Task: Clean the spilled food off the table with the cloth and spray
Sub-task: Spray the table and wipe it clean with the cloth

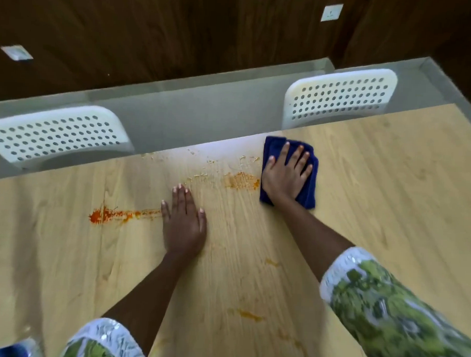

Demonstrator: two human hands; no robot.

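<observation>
**me:** Wiping down my light wooden table with a folded dark blue cloth, and I'd say I'm maybe halfway. Streaky, thinned-out orange smear sits just left of the cloth at centre frame, and the bright red-orange splat at centre left looks untouched, with a trail running right from it towards my other hand.

**reply:** What about closer to you? Any mess there?

**me:** Yep. Faint orange dabs low in the frame between my arms, plus little crumbs or wet beads along the far table edge. So there's plenty left, by my reckoning.

**reply:** Where's the spray?

**me:** Can't say for sure. There's something blue and blurry in the bottom left corner, but I can't tell what it is.

**reply:** And your hands?

**me:** Right hand is spread flat on top of the cloth, fingers straight and fanned, pressing it onto the table just right of centre, near the far edge. No gripping, just pushing down. Left hand is flat on the bare wood at centre frame, fingers together and straight, holding nothing, the tail of the red trail touching its outer side. Looks like I'm bracing with it.
</observation>
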